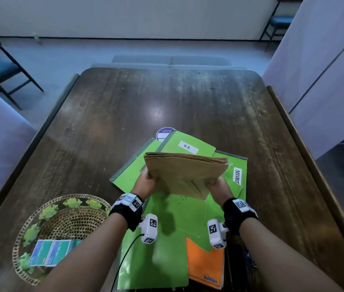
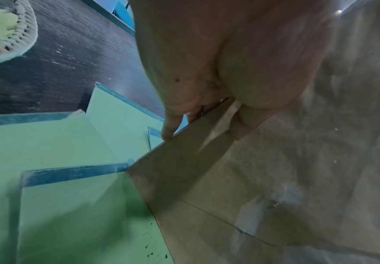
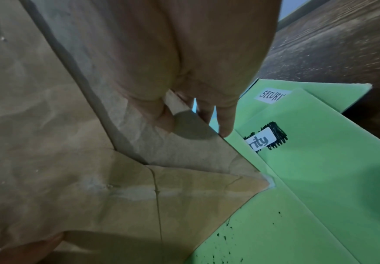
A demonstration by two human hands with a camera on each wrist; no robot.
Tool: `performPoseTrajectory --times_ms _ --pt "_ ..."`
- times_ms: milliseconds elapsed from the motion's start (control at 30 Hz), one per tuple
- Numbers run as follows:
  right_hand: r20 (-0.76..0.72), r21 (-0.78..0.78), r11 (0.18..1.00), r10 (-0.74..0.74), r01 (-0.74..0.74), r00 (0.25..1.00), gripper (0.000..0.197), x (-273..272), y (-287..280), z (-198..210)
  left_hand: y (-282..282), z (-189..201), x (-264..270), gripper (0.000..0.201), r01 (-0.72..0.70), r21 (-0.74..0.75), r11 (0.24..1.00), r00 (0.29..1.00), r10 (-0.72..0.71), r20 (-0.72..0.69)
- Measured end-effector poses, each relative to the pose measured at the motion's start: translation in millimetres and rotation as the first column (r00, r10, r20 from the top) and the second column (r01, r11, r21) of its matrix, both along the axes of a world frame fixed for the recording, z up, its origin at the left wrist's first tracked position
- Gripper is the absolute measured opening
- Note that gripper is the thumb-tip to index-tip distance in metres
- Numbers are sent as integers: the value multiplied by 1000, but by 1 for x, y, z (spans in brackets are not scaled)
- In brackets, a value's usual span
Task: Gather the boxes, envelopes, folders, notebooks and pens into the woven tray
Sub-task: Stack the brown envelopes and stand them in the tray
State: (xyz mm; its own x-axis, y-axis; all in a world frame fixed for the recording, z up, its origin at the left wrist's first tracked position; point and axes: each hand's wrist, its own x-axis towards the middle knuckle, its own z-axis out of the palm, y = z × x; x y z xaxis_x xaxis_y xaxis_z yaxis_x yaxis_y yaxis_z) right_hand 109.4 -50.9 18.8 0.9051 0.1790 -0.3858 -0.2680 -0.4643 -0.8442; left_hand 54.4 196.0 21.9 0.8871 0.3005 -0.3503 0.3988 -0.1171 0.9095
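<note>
Envelopes (image 1: 184,172): brown stack, lifted over the folders, worktop (image 1: 124,106) centre.
Left hand (image 1: 144,183): fingers (image 2: 170,123) pinching the stack's left edge.
Right hand (image 1: 219,188): fingers (image 3: 226,117) pinching its right edge.
Folders (image 1: 167,228): green, overlapping, beneath the stack.
Notebook (image 1: 206,262): orange, 5 o'clock.
Tray (image 1: 22,234): 8 o'clock, holding boxes (image 1: 50,252).
Sticker (image 1: 162,132): purple, 12 o'clock, partly under a folder.

Green folders (image 1: 188,142) bear labels "H.R" and "SECURIT" (cut off); the orange notebook (image 1: 206,264) reads "bubbles".
</note>
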Motion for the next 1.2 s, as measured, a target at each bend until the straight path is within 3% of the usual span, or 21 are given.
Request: performPoseTrajectory --times_ms 267,500,800,1033,1200 --pt "41 -67 998 5 -3 999 8 5 2 4 3 5 -4 39 7 107 994 999 -11 38" --pt "153 25 990 131 -136 980 20 0 33 31 36 26 -36 25 -187 155 970 974 163 159" --pt "195 61 951 285 -302 938 27 -45 144 48 146 46 -101 31 -283 231 931 938 218 268" --pt "190 81 958 255 -274 948 24 -98 260 29 251 51 -147 30 -296 265 918 945 242 218" --pt "97 68 971 223 -230 970 28 -129 312 2 304 31 -174 29 -257 275 926 964 224 146"
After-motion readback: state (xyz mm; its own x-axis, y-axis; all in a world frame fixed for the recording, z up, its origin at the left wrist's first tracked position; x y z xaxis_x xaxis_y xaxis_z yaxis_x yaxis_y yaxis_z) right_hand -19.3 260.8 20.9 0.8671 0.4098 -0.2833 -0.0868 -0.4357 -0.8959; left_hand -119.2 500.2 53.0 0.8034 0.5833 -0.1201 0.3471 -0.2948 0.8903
